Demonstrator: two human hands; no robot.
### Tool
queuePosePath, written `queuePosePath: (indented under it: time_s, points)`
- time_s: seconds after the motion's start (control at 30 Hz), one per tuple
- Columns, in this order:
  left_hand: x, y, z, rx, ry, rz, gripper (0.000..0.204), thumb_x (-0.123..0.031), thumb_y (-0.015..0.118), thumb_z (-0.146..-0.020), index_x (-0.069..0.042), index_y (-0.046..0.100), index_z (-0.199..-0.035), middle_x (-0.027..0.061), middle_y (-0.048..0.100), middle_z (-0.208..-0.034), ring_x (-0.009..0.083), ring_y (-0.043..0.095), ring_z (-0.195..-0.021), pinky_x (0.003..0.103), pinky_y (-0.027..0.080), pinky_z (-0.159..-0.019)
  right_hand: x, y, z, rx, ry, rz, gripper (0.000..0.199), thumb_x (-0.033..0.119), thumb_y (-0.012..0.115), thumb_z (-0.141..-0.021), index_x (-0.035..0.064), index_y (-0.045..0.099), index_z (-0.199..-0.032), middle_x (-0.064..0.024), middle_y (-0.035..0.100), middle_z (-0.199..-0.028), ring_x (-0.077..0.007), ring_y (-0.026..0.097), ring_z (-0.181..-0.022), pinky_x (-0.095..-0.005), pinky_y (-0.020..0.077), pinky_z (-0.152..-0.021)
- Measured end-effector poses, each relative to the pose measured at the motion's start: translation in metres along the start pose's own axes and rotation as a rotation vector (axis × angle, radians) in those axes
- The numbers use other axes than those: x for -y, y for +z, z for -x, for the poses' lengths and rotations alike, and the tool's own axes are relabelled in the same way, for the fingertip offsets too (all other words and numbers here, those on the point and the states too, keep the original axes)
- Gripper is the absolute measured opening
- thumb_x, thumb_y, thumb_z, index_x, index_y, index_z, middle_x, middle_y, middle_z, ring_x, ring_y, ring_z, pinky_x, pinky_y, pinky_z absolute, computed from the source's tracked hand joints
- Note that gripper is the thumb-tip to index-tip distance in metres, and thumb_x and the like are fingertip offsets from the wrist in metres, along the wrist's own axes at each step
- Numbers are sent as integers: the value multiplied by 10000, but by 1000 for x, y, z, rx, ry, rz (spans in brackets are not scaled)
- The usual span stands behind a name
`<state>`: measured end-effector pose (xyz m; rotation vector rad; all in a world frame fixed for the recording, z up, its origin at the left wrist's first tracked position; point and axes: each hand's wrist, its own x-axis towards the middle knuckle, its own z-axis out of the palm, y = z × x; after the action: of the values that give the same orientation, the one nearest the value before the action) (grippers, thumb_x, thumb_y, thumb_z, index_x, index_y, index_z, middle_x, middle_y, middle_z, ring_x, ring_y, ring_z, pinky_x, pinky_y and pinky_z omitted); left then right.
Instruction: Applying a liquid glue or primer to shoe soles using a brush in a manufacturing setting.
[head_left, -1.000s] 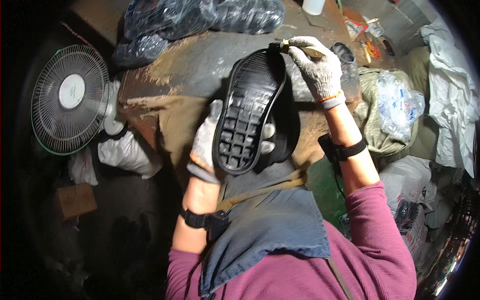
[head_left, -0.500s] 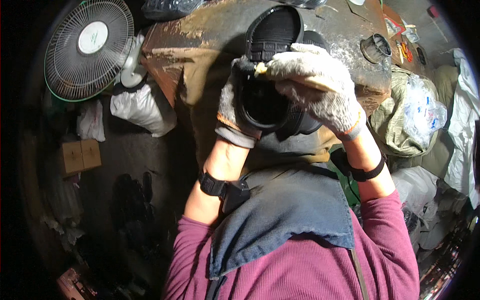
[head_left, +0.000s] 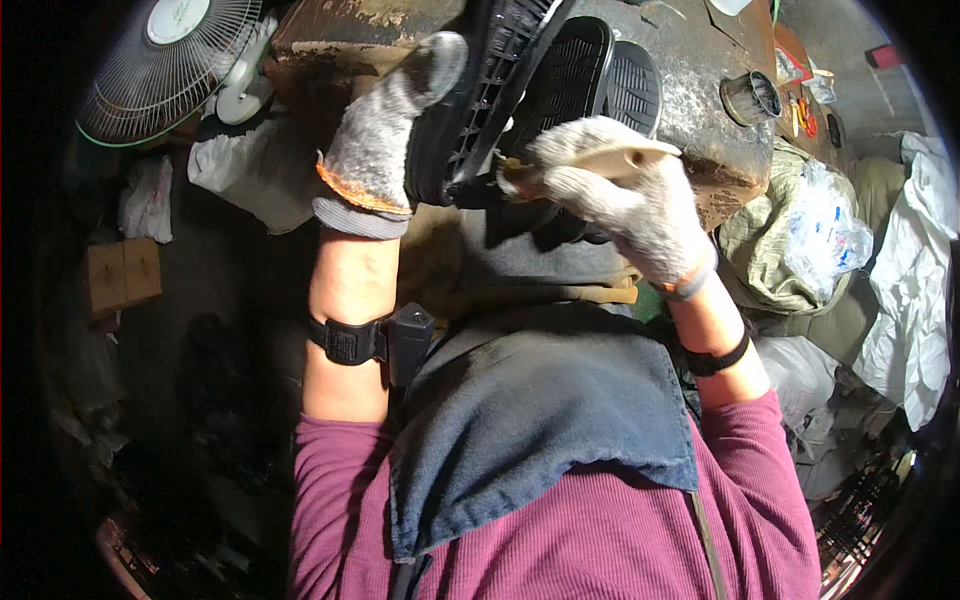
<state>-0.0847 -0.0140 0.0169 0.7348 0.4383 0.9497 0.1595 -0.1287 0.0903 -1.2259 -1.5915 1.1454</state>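
My left hand (head_left: pixel 385 130), in a grey knit glove, is closed around the left side of a black shoe sole (head_left: pixel 510 85). The sole is tipped up on edge and shows an open grid of ribs; its top runs out of the picture. My gloved right hand (head_left: pixel 640 210) grips what looks like a small brush (head_left: pixel 615 158) with a pale handle that has a hole at its end. The brush's dark tip is near the lower end of the sole; blur hides whether they touch. Behind lie two more black soles (head_left: pixel 570 75) (head_left: pixel 633 88), side by side on the worn table.
A round dark tin (head_left: pixel 750 97) stands on the table's right part. Orange-handled scissors (head_left: pixel 806 116) lie beyond it. A fan (head_left: pixel 180 60) stands at the left, near a white sack (head_left: pixel 240 165). To the right are a sack with clear plastic (head_left: pixel 825 225) and white sheeting (head_left: pixel 915 290).
My left hand has moved left and up, tilting the sole on edge so that its ribbed grid shows. My right hand has shifted slightly down, still gripping the brush. The view has shifted a little.
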Motion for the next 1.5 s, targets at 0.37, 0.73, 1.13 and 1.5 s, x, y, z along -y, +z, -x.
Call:
queuePosePath:
  time_s: [0.37, 0.73, 1.13, 1.5]
  points:
    - [-18, -2, 61, 151, 706, -1920, 529, -122, 702, -871, -46, 585, -1382, 187, 631, -1336, 340, 613, -1234, 398, 485, -1080, -1, -27, -57, -100, -330, 601, 233, 190, 712, -932, 125, 759, -1151, -87, 777, -993, -212, 752, -898, -318, 574, -800]
    - [21, -48, 245, -625, 486, -1580, 354, -300, 467, -1075, -78, 631, -1296, 127, 714, -1192, 271, 695, -1087, 388, 528, -980, -10, -49, -100, -54, -325, 745, 413, 214, 591, -987, -19, 669, -1318, -172, 695, -1311, -288, 638, -1189, -386, 471, -1074]
    - [-16, -60, 572, -705, 2002, 609, 1132, -885, 362, -871, -139, 24, -1652, 185, 144, -1703, 442, 227, -1534, 593, 221, -1245, -18, -64, -133, -60, -751, 585, 336, 71, 497, -1021, -79, 673, -1265, -190, 704, -1233, -281, 678, -1153, -400, 517, -1070]
    - [82, -51, 42, -256, 87, 3074, 645, -297, 550, -1028, -9, 329, -1562, 211, 449, -1550, 324, 408, -1451, 402, 289, -1229, -23, -89, -75, -377, -433, -64, 282, 125, 580, -1019, -64, 698, -1190, -163, 716, -1148, -233, 691, -1010, -349, 553, -934]
